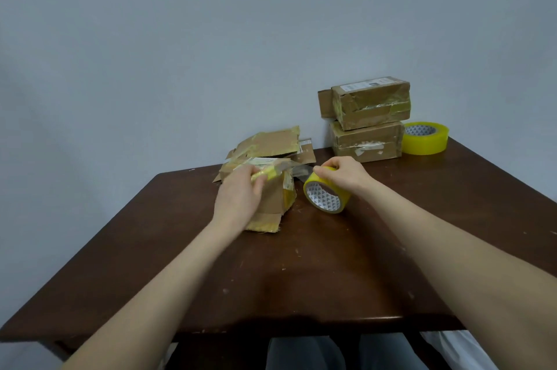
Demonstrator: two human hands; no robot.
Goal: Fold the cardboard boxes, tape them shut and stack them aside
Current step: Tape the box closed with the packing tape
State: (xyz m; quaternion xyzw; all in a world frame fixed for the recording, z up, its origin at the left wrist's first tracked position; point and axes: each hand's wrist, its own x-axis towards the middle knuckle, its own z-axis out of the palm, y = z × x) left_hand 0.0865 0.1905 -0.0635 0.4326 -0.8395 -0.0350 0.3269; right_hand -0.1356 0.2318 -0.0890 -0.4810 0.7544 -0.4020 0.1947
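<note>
Fingers, left hand (pixel 238 199): curled round a yellow object (pixel 265 174) on the top edge of the working box. Blurred, so I cannot tell a cutter from a bunched tape end.
Fingers, right hand (pixel 343 172): clamped over the top of the tape roll (pixel 327 193), which stands tilted on its rim on the table.
Table (pixel 301 273): dark and scuffed, and it carries everything.
Finished stack (pixel 370 125): two taped boxes at back right by the wall, the upper one skewed with a flap jutting left. Risk: a third box set on that crooked top could slide off.
Flattened cardboard (pixel 271 142): lies just behind the working box and looks to touch it. Risk: loose tape could grab it and drag it along.
Working box (pixel 271 202): centre of the table under the left hand, crumpled, with old yellow tape along its near edge. The seam is hidden. Risk: soft walls may buckle under pressing, and since it is pinned only from above, it may skid when the roll is pulled.
Spare roll (pixel 425 137): lies flat just beside the stack. Risk: stacking could knock it.
Tape strip (pixel 298 170): a faint clear stretch seems to run between roll and box. Risk: it could twist, stick to itself or land crooked.
</note>
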